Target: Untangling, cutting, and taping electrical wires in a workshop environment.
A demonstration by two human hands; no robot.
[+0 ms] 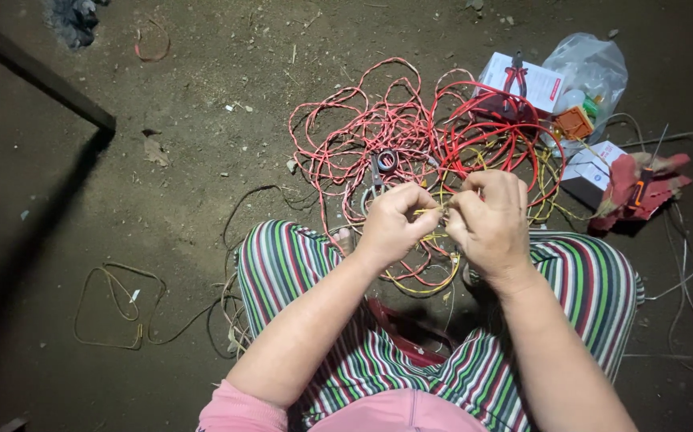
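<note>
A person sits on the dirt floor (202,120) in striped trousers (298,264), both hands raised over the red wire tangle (410,128). The left hand (394,220) and right hand (490,216) meet just in front of that tangle, pinching a thin yellow wire (434,210) between their fingertips. Scissors (380,168) lie on the tangle. Beyond its right edge sit a white box with pliers (518,80), a clear plastic bag (590,68) and a red cloth (642,188).
</note>
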